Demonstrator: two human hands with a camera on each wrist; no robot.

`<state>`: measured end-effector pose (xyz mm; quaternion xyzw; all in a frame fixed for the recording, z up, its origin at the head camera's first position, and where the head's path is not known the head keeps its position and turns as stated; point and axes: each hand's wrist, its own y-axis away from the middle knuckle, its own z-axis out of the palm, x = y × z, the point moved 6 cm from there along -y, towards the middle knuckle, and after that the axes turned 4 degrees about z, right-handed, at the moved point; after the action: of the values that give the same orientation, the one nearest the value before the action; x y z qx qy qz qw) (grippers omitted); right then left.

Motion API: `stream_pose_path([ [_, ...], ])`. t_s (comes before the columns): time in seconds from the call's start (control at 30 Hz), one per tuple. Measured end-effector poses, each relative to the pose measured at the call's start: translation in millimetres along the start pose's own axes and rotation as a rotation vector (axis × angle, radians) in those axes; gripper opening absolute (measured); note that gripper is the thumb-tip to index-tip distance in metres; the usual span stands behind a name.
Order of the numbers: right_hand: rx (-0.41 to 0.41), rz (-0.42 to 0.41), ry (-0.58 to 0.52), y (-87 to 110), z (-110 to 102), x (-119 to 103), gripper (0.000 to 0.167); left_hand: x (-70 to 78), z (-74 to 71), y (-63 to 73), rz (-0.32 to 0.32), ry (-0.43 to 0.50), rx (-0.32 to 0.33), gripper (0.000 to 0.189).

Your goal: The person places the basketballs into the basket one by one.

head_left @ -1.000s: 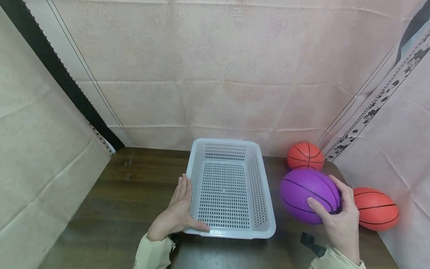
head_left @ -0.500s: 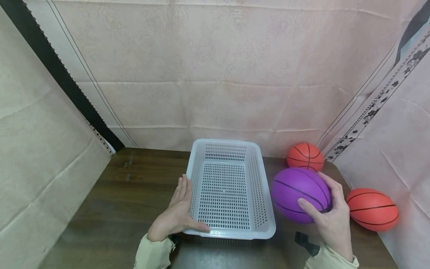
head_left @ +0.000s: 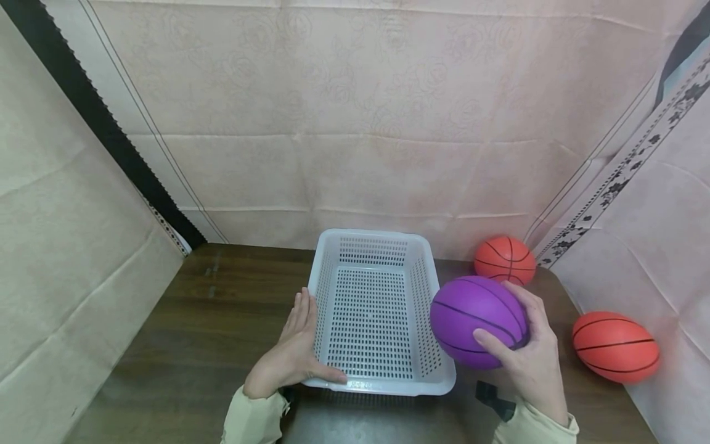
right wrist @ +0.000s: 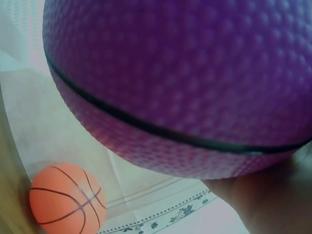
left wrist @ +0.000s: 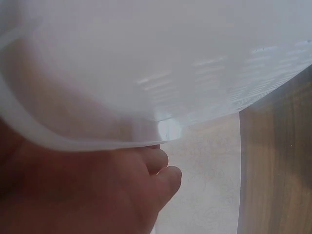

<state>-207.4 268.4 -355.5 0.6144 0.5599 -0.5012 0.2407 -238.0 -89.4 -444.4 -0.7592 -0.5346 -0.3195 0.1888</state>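
Observation:
A purple ball (head_left: 471,317) marked like a basketball is in my right hand (head_left: 529,351), gripped from its right side with the thumb in front. It overlaps the right rim of a white perforated plastic basket (head_left: 368,385) in the head view; whether they touch I cannot tell. Up close in the right wrist view, the purple ball (right wrist: 185,87) covers most of the fingers. My left hand (head_left: 294,351) rests against the basket's near left corner, fingers straight along the outer side and thumb on the front rim. The left wrist view shows this hand (left wrist: 107,185) beside the basket wall (left wrist: 195,53).
One orange basketball (head_left: 505,256) sits at the back right of the brown wooden table (head_left: 222,320). Another orange basketball (head_left: 616,346) lies near the right edge. Pale cloth (head_left: 388,123) hangs behind and on both sides.
The purple ball has moved left in my right hand, from beside the right orange ball to the basket's right rim. My left hand and the basket have stayed in place.

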Motion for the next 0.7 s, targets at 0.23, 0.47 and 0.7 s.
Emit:
stream_pose_path([
  [0.23,-0.057,-0.007,0.02,-0.8,9.0,-2.9,0.088,0.9,0.0,0.5,0.006,-0.007,0.013,0.157],
  [0.47,-0.099,-0.023,0.004,-0.7,17.3,-5.7,0.088,0.3,0.1,0.4,0.001,-0.016,0.011,0.158],
  [0.7,-0.133,-0.011,0.003,-0.4,25.6,-7.2,0.088,0.0,0.3,-0.2,0.003,-0.017,0.013,0.159],
])
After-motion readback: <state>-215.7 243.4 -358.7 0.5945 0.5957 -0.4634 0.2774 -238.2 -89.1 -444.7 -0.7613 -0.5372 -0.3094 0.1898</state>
